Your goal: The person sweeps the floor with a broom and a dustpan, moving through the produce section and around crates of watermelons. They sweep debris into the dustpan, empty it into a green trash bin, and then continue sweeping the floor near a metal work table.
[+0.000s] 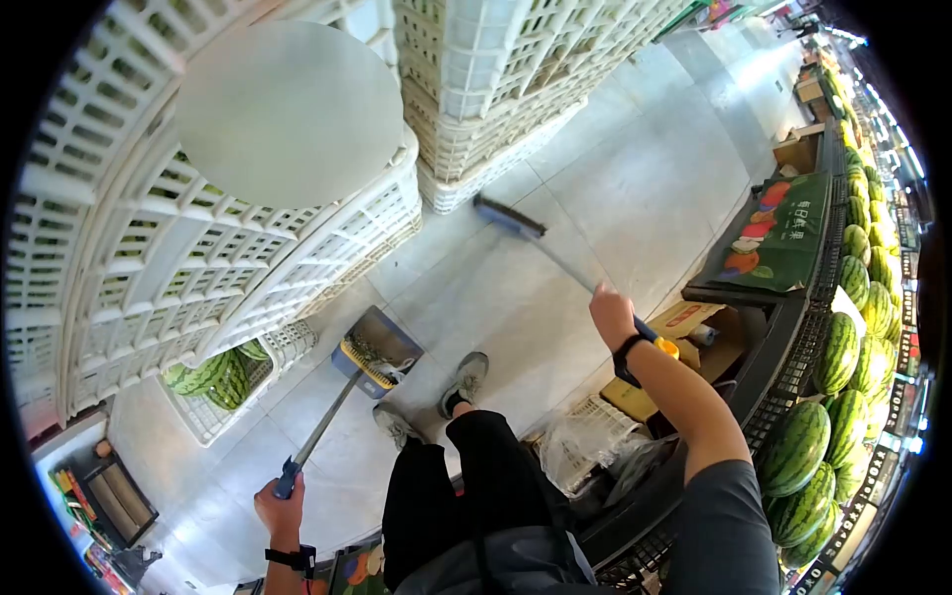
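My left hand (pixel 281 506) is closed around the dark blue grip of a long-handled dustpan (pixel 402 337). The pan rests on the floor in front of my shoes, with leafy scraps and pale litter inside and a yellow comb-like strip along one side. My right hand (pixel 612 312) wraps around the pole of a broom (pixel 511 216). Its dark bristled head touches the floor beyond the dustpan, near the foot of the stacked crates. The broom's handle end passes back under my right wrist.
Tall stacks of white plastic crates (pixel 476 109) rise at the left and ahead. A low crate (pixel 203 426) with watermelons sits by their base. Along the right runs a display shelf (pixel 783 367) of watermelons (pixel 796 448), with cardboard boxes (pixel 729 342) and plastic bags (pixel 575 451) beneath.
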{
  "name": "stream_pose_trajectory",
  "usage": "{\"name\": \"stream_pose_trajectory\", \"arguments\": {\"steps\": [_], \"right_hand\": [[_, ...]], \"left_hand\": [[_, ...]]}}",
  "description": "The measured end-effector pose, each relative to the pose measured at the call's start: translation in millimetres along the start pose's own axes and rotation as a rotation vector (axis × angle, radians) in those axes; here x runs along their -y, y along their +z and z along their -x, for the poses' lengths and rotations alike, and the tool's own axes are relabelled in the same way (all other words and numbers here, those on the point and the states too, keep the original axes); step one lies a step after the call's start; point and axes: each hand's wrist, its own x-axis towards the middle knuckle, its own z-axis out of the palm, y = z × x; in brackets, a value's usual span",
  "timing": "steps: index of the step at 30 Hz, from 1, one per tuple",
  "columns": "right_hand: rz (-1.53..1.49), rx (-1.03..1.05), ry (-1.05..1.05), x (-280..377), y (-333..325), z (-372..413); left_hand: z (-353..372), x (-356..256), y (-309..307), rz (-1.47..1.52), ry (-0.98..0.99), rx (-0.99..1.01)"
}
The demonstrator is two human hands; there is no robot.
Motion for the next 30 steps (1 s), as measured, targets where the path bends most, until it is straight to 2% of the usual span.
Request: {"name": "stream_pose_trajectory", "arguments": {"steps": [5,9,12,13,16,17,18,21,23,26,27,28,29,30], "right_hand": [[-0.044,-0.016,-0.122,9.3,-40.3,84.8],[-0.074,-0.041,-0.08,5.5,-62.8,111.9],[-0.07,-0.109,0.006,8.8,-80.1,100.1],[-0.082,-0.069,0.037,14.1,-86.0,88.6],[-0.118,-0.062,0.297,50.8,-69.1,49.9],[-0.298,0.124,0.295,62.5,-49.0,35.2],[-0.566,0.342,0.407,72.8,-55.6,25.2],[-0.901,0.625,0.418,117.6,-26.0,17.6],[-1.183,0.755,0.443,148.4,-50.4,51.1],[-1.228,0.77,0.432,192.4,-25.0,108.9],[-1.181,0.759,0.369,198.0,-26.1,133.1],[-0.964,0.601,0.198,217.1,25.1,159.7],[-0.99,0.806,0.105,208.1,-3.6,182.6],[-0.96,0.746,0.106,208.5,0.5,203.1]], "left_hand": [[6.8,-1.3,-5.1,0.023,0.001,0.038],[13.6,9.2,-7.9,0.073,0.011,0.084],[15.9,11.8,-7.3,0.078,0.001,0.08],[14.4,1.6,-14.1,0.085,-0.025,0.1],[10.4,0.4,-14.7,0.054,-0.008,0.127],[10.6,2.5,-14.8,0.052,-0.004,0.124],[11.1,5.2,-13.8,0.05,-0.001,0.123],[13.5,6.7,-11.9,0.062,0.002,0.122],[15.1,7.3,-14.2,0.061,0.006,0.14],[9.5,8.8,-12.1,0.068,0.035,0.143],[9.9,12.3,-10.7,0.069,0.056,0.133],[9.3,14.7,-9.5,0.071,0.08,0.121],[8.1,14.5,-10.2,0.074,0.073,0.131],[7.9,12.9,-12.9,0.079,0.066,0.14]]}}
